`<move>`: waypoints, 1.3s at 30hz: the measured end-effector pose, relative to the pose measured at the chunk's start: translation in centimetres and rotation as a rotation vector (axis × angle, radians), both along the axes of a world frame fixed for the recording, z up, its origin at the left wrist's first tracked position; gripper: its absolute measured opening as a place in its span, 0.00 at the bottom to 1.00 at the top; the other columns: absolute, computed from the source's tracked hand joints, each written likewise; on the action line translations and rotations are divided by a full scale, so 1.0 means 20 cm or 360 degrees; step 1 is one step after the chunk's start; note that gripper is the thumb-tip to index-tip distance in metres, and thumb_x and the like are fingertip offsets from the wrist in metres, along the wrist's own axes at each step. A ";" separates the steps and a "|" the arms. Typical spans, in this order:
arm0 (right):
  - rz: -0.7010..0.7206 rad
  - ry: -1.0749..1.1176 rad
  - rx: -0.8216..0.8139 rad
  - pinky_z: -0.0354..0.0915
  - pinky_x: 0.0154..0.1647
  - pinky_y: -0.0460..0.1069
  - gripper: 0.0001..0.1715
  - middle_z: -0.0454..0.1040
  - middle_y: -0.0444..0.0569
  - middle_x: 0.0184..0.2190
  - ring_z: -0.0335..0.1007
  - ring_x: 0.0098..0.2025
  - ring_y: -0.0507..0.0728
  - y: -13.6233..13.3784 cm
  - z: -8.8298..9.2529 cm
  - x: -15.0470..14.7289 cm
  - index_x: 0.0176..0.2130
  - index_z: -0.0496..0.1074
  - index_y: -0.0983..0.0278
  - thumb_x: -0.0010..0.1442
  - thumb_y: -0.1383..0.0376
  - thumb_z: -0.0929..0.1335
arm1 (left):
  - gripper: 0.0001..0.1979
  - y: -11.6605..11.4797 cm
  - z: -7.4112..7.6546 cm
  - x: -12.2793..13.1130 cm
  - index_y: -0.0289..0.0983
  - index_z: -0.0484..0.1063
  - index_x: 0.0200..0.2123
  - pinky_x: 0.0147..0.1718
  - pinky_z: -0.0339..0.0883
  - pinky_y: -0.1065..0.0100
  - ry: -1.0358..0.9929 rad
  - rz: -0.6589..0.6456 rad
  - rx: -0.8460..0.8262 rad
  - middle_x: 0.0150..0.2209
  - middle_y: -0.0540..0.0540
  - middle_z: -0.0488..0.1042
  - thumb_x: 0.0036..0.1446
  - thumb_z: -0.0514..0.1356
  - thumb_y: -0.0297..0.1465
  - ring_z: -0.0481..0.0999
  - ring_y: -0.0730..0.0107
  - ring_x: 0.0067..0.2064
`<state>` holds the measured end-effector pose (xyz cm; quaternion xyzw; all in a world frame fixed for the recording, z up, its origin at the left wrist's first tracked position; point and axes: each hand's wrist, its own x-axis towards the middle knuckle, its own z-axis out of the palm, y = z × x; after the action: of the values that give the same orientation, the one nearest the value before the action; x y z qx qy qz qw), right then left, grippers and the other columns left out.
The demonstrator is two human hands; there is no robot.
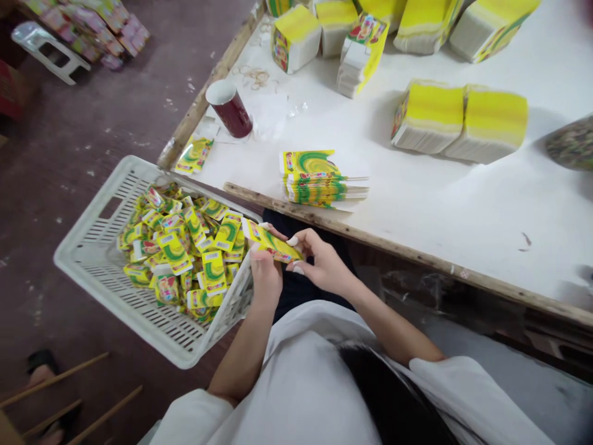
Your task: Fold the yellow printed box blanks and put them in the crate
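Note:
Between my two hands, just in front of the table edge, is a small yellow and green printed carton (271,240). My left hand (266,272) is closed around its left part, with the fingers partly hidden behind it. At the carton's right end, my right hand (319,259) pinches it between thumb and fingers. Left of my hands stands a white plastic basket (88,266) holding many small yellow-green cartons (173,250). On the table, beyond my hands, lies a stack of flat yellow-green cartons (312,179).
The white table (445,210) has a wooden edge. On it stand a dark red mug (231,111), rubber bands (254,77), a flat yellow packet (194,154), and several carton bundles (435,111). A white stool (46,52) and piled packets are on the floor at far left.

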<state>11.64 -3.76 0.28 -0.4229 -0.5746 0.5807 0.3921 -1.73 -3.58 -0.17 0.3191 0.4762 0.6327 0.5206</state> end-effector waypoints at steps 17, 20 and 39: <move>0.0140 -0.0927 0.1002 0.62 0.53 0.57 0.15 0.81 0.48 0.36 0.69 0.43 0.59 0.07 0.15 0.22 0.40 0.79 0.57 0.64 0.73 0.65 | 0.49 0.02 0.18 -0.26 0.42 0.65 0.61 0.59 0.67 0.52 0.1026 -0.0438 0.0396 0.59 0.37 0.71 0.37 0.75 0.53 0.72 0.49 0.61; 0.0179 -0.0921 0.1101 0.52 0.67 0.62 0.15 0.81 0.46 0.42 0.69 0.50 0.60 0.04 0.18 0.18 0.44 0.78 0.53 0.65 0.70 0.66 | 0.43 0.00 0.18 -0.22 0.39 0.65 0.59 0.56 0.69 0.50 0.1386 -0.0989 0.0183 0.56 0.37 0.73 0.43 0.75 0.45 0.75 0.48 0.57; 0.0026 -0.0046 0.0244 0.61 0.68 0.59 0.34 0.68 0.55 0.65 0.63 0.68 0.64 -0.01 -0.03 0.06 0.66 0.64 0.59 0.62 0.60 0.69 | 0.30 -0.05 0.01 -0.06 0.42 0.56 0.52 0.32 0.67 0.66 0.1710 -0.0617 0.0265 0.39 0.49 0.71 0.47 0.65 0.29 0.75 0.65 0.34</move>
<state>12.80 -4.04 -0.36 -0.3954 -0.6264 0.5319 0.4103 -2.87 -4.66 0.03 0.7170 0.5554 0.3102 0.2851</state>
